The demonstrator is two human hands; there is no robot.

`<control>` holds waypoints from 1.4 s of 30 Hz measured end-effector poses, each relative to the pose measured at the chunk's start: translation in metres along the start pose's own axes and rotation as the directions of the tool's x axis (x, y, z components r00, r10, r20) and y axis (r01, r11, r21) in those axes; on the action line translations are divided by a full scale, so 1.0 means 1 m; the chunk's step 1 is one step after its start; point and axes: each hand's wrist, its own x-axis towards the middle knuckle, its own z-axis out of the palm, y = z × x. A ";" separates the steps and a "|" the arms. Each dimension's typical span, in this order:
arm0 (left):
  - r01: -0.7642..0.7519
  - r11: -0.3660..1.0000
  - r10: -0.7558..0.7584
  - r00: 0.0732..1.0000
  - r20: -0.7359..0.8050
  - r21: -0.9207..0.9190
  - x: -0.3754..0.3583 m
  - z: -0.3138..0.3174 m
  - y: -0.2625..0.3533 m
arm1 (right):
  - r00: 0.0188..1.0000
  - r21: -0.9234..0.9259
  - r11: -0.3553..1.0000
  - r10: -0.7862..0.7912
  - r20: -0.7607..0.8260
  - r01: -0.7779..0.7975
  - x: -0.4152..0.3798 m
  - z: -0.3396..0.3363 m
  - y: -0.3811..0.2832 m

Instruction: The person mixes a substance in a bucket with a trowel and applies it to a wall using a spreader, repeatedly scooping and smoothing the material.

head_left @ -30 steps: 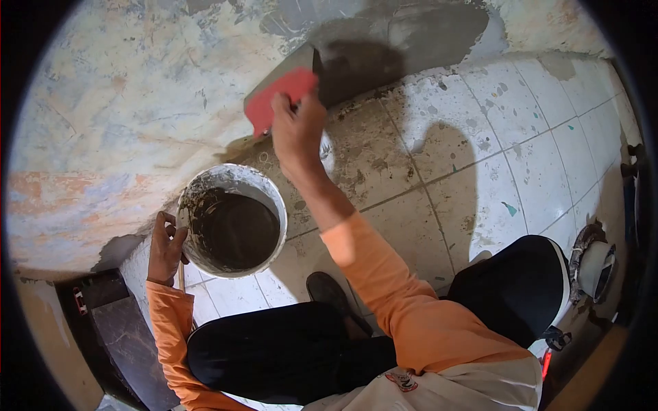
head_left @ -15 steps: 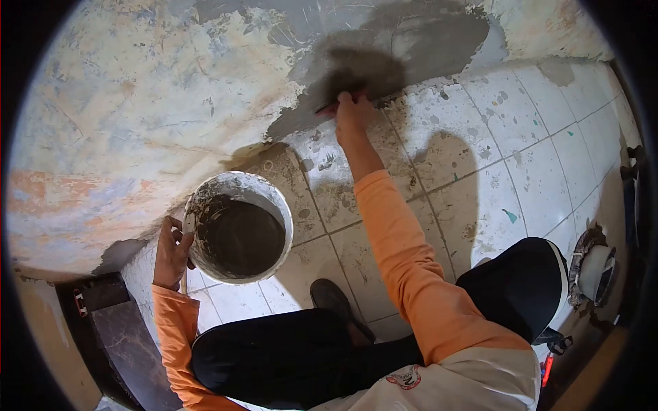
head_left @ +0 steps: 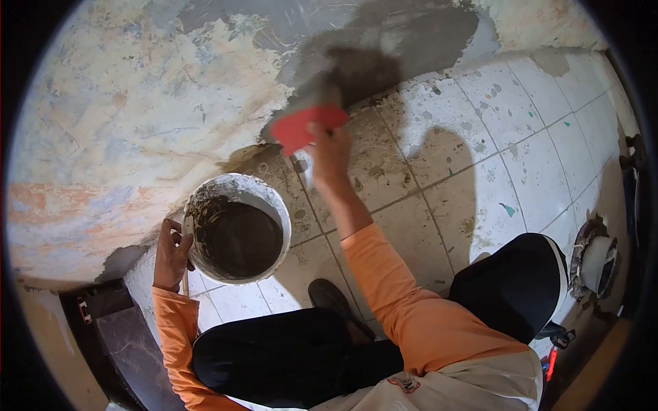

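My right hand [head_left: 330, 152] grips a red scraper [head_left: 308, 125], blurred by motion, close to the lower edge of the wet grey plaster [head_left: 418, 48] on the wall. My left hand [head_left: 171, 255] is closed on the left side of a white bucket [head_left: 279, 202], fingers at its rim and outer wall. Dark grey mortar [head_left: 243, 238] lies inside the bucket, and more of it coats the inner wall. Whether the scraper's blade touches the wall is hard to tell.
Pale tiled floor [head_left: 500, 192] with grey splashes runs below the wall [head_left: 144, 103]. A dirty white container [head_left: 595, 264] stands at the right past my knee. At the lower left is a dark slab [head_left: 137, 342]. A red object [head_left: 551, 363] lies at the lower right.
My right hand has moved left and down from the plaster, and the scraper's red part now shows broadside. My left hand stays at the bucket.
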 end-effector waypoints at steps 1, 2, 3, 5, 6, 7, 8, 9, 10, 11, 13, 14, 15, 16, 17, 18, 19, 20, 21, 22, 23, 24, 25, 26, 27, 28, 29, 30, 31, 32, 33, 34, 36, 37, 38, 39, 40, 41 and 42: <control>0.006 1.000 -0.006 1.000 -0.010 -0.001 -0.001 0.000 0.000 | 0.996 0.009 1.000 0.028 -0.087 -0.027 0.008 -0.017 0.011; 0.008 1.000 -0.008 1.000 0.000 -0.004 -0.001 -0.001 0.001 | 0.983 0.021 0.998 0.057 -0.176 -0.054 0.016 -0.030 0.023; 0.007 1.000 -0.007 1.000 0.013 -0.005 -0.001 -0.001 0.001 | 0.983 0.023 0.998 0.063 -0.171 -0.060 0.023 -0.041 0.042; 0.014 1.000 -0.014 1.000 0.001 0.006 -0.002 0.000 0.003 | 0.963 -0.060 0.992 0.095 -0.253 -0.114 0.036 -0.062 0.084; 0.018 1.000 -0.017 1.000 -0.006 0.015 -0.001 0.000 0.004 | 0.962 -0.061 0.991 0.097 -0.253 -0.116 0.044 -0.066 0.108; 0.023 1.000 -0.023 1.000 -0.007 0.014 -0.001 -0.001 0.003 | 0.944 -0.078 0.983 0.134 -0.301 -0.165 0.051 -0.065 0.134; 0.028 1.000 -0.028 1.000 0.000 0.006 -0.001 -0.002 0.001 | 0.922 -0.094 0.972 0.171 -0.348 -0.216 0.055 -0.059 0.149; 0.032 0.999 -0.032 0.999 0.005 0.000 -0.002 -0.003 -0.001 | 0.922 -0.096 0.970 0.176 -0.345 -0.222 0.060 -0.051 0.154; 0.037 0.999 -0.037 0.999 0.001 0.001 -0.002 -0.004 -0.002 | 0.919 -0.145 0.974 0.109 -0.378 -0.175 0.066 -0.041 0.155; 0.040 0.999 -0.040 0.999 0.003 -0.002 -0.003 -0.005 -0.003 | 0.912 -0.195 0.972 0.041 -0.407 -0.130 0.072 -0.031 0.156; 0.046 0.999 -0.046 0.999 0.007 -0.005 -0.006 -0.006 -0.006 | 0.936 -0.135 0.986 0.046 -0.349 -0.099 0.082 -0.015 0.146; 0.048 0.999 -0.048 0.999 0.003 -0.007 -0.007 -0.006 -0.007 | 0.956 -0.071 0.995 0.041 -0.290 -0.064 0.086 -0.007 0.139; 0.049 0.999 -0.049 0.999 -0.004 -0.009 -0.007 -0.007 -0.009 | 0.941 0.008 0.996 0.088 -0.326 -0.090 0.090 0.003 0.133; 0.054 0.998 -0.054 0.999 -0.008 -0.011 -0.008 -0.008 -0.010 | 0.942 0.006 0.996 0.091 -0.322 -0.094 0.083 0.013 0.115; 0.045 0.999 -0.045 0.999 -0.012 -0.024 -0.007 -0.008 -0.011 | 0.940 0.118 0.982 0.177 -0.291 -0.148 0.071 0.025 0.087; 0.037 0.999 -0.038 0.999 -0.017 -0.038 -0.007 -0.007 -0.012 | 0.933 0.224 0.953 0.259 -0.251 -0.204 0.061 0.033 0.067; 0.045 0.998 -0.046 0.999 -0.019 -0.040 -0.009 -0.006 -0.012 | 0.932 0.219 0.952 0.264 -0.249 -0.211 0.054 0.034 0.061; 0.040 0.998 -0.041 0.999 -0.014 -0.044 -0.008 -0.006 -0.011 | 0.950 0.220 0.955 0.245 -0.193 -0.201 0.050 0.036 0.055; 0.035 0.998 -0.036 0.999 -0.010 -0.047 -0.007 -0.006 -0.009 | 0.965 0.222 0.956 0.225 -0.135 -0.192 0.045 0.039 0.048; 0.041 0.998 -0.041 0.999 -0.011 -0.048 -0.006 -0.006 -0.007 | 0.964 0.220 0.955 0.230 -0.134 -0.197 0.037 0.046 0.037; 0.038 0.998 -0.039 0.999 -0.009 -0.043 -0.006 -0.005 -0.006 | 0.973 0.240 0.958 0.191 -0.129 -0.156 0.029 0.052 0.025; 0.039 0.999 -0.039 0.999 -0.007 -0.038 -0.006 -0.005 -0.005 | 0.980 0.258 0.959 0.153 -0.124 -0.117 0.022 0.052 0.022; 0.044 0.999 -0.044 0.999 -0.023 -0.027 -0.007 -0.003 -0.002 | 0.980 0.253 0.959 0.159 -0.119 -0.126 0.016 0.047 0.024; 0.051 0.998 -0.052 0.998 -0.030 -0.031 -0.007 -0.002 -0.002 | 0.991 0.212 0.972 0.116 -0.065 -0.100 0.011 0.038 0.023; 0.046 0.998 -0.048 0.998 -0.034 -0.040 -0.007 -0.002 -0.002 | 0.997 0.175 0.982 0.074 -0.009 -0.071 0.005 0.030 0.022; 0.039 0.998 -0.041 0.998 -0.040 -0.048 -0.006 -0.003 -0.003 | 0.997 0.176 0.981 0.078 -0.001 -0.076 -0.003 0.025 0.017; 0.035 0.999 -0.036 0.999 -0.029 -0.028 -0.005 -0.006 -0.007 | 0.995 0.212 0.973 0.098 -0.032 -0.090 -0.013 0.019 0.013; 0.041 0.999 -0.042 0.999 -0.034 -0.030 -0.004 -0.006 -0.006 | 0.990 0.247 0.964 0.122 -0.066 -0.102 -0.018 0.016 0.010; 0.047 0.998 -0.049 0.998 -0.034 -0.043 -0.004 -0.004 -0.003 | 0.989 0.252 0.961 0.134 -0.057 -0.116 -0.015 0.004 0.030; 0.050 0.997 -0.052 0.998 -0.032 -0.056 -0.004 -0.003 0.000 | 0.989 0.250 0.961 0.135 -0.057 -0.117 -0.012 -0.005 0.052; 0.046 0.997 -0.048 0.998 -0.033 -0.056 -0.003 -0.002 0.002 | 0.973 0.190 0.964 0.206 -0.103 -0.184 -0.009 -0.007 0.070; 0.027 0.999 -0.028 0.999 -0.030 -0.041 -0.004 -0.002 0.003 | 0.950 0.134 0.958 0.273 -0.153 -0.254 -0.005 -0.008 0.089; 0.011 1.000 -0.011 1.000 -0.024 -0.024 -0.005 -0.002 0.002 | 0.944 0.061 0.964 0.266 -0.197 -0.259 0.009 -0.007 0.133; 0.022 0.999 -0.023 1.000 -0.020 -0.039 -0.005 -0.002 0.000 | 0.937 -0.015 0.964 0.255 -0.241 -0.266 0.017 -0.004 0.147; 0.034 0.998 -0.035 0.999 -0.017 -0.052 -0.006 -0.003 -0.001 | 0.936 -0.014 0.963 0.257 -0.242 -0.268 0.026 0.002 0.154; 0.032 0.998 -0.033 0.999 -0.019 -0.052 -0.006 -0.003 -0.003 | 0.934 0.042 0.965 0.262 -0.241 -0.260 0.034 0.010 0.153; 0.041 0.998 -0.042 0.999 -0.024 -0.051 -0.007 -0.005 -0.005 | 0.933 0.097 0.963 0.268 -0.240 -0.252 0.037 0.016 0.152; 0.050 0.998 -0.052 0.998 -0.030 -0.050 -0.009 -0.005 -0.007 | 0.933 0.096 0.963 0.269 -0.238 -0.253 0.039 0.019 0.150; 0.051 0.997 -0.053 0.998 -0.033 -0.050 -0.010 -0.006 -0.009 | 0.927 0.159 0.954 0.287 -0.241 -0.254 0.038 0.031 0.130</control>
